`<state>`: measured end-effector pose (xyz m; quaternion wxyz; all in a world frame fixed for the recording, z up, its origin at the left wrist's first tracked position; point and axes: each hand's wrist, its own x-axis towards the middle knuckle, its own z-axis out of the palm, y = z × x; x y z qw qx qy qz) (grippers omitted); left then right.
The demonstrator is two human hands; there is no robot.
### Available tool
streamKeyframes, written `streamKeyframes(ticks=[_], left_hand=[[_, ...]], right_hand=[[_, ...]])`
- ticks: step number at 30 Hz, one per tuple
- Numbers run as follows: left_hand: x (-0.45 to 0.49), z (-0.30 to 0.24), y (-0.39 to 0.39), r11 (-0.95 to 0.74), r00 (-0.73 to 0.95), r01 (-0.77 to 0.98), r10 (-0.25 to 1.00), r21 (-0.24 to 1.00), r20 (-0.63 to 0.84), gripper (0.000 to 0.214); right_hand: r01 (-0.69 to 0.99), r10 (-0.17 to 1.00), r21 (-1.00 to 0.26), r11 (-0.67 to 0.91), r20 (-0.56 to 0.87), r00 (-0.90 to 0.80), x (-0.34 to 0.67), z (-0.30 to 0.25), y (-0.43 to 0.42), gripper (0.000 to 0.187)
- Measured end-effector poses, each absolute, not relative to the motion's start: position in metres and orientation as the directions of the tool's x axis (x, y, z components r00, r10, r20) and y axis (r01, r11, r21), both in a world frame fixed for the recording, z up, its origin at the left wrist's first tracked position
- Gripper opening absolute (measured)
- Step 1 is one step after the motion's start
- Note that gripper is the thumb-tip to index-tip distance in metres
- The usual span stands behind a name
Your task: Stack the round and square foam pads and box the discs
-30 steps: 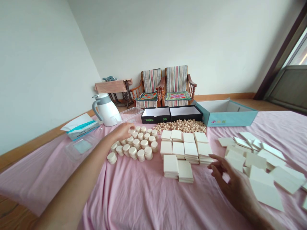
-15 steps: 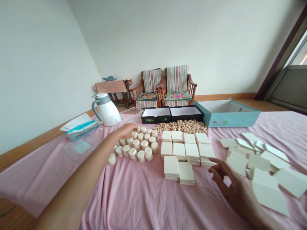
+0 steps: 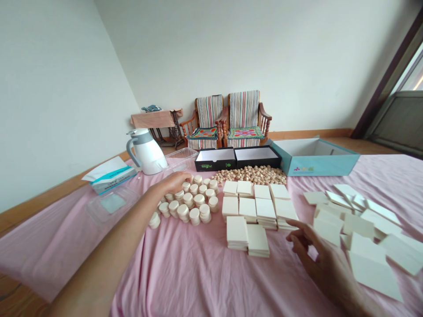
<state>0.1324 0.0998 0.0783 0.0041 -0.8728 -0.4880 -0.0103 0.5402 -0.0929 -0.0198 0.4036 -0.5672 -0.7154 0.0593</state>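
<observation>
My left hand [image 3: 174, 181] reaches forward over the far left of a cluster of short round pale disc stacks [image 3: 195, 200]. Its fingers curl down together onto them, and what they grip is hidden. My right hand [image 3: 315, 253] hovers low at the near right with fingers spread and nothing in it. Its fingertips are beside the right edge of the neat square tile stacks [image 3: 261, 207]. Loose pale square tiles [image 3: 363, 224] lie scattered to its right. Everything rests on a pink cloth [image 3: 191, 273].
Small wooden beads [image 3: 251, 174] lie in a heap behind the tiles, before two open black boxes [image 3: 214, 158] and a teal box [image 3: 317, 163]. At the left stand a white kettle [image 3: 147, 152], a tissue pack [image 3: 110, 174] and clear plastic trays [image 3: 112, 202]. Two striped chairs [image 3: 228, 119] are at the wall.
My left hand has stayed on the discs, edging slightly right. My right hand has shifted little, its fingers still spread near the tile stacks. The view has drifted a bit.
</observation>
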Motion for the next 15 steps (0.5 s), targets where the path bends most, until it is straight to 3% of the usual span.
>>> streamKeyframes(ticks=[8, 15], left_hand=[[0.127, 0.083, 0.098, -0.532, 0.529, 0.847, 0.843, 0.004, 0.101, 0.043], [0.179, 0.098, 0.044, -0.567, 0.501, 0.822, 0.764, 0.051, 0.406, 0.039]], right_hand=[[0.755, 0.863, -0.547, 0.362, 0.503, -0.049, 0.542, -0.024, -0.092, 0.031], [0.726, 0.892, -0.584, 0.363, 0.443, -0.09, 0.538, -0.016, -0.095, 0.027]])
